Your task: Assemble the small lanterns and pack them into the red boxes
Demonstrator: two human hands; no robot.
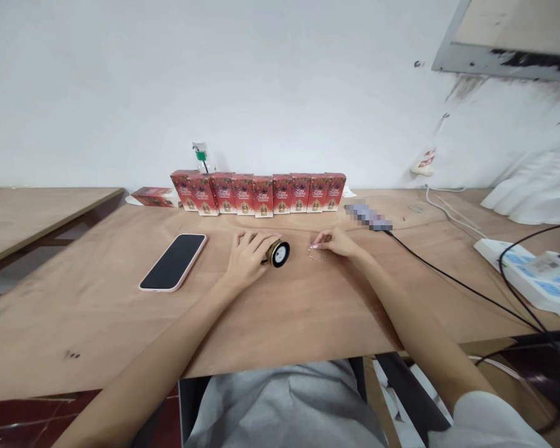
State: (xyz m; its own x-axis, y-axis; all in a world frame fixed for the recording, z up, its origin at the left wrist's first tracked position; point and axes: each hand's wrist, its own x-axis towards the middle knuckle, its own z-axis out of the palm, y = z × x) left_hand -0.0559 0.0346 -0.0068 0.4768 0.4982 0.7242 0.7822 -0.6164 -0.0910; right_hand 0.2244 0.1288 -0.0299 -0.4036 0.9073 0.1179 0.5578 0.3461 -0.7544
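Observation:
My left hand (251, 255) is wrapped over a small bronze lantern-like ornament (279, 254) lying on its side on the table. The ornament's round black-rimmed end with a white disc faces right; my fingers cover most of its body. To the right, my right hand (332, 241) has its thumb and fingertips pinched together low over the tabletop. Small thin metal bits (315, 254) lie just below those fingertips. Whatever sits inside the pinch is too small to make out.
Several red printed boxes (264, 196) stand in a row at the back, with another box (156, 196) lying down at left. A pink-cased phone (173, 262) lies left. At right are a cabled, blurred-out device (368, 216) and a white power strip (532, 274).

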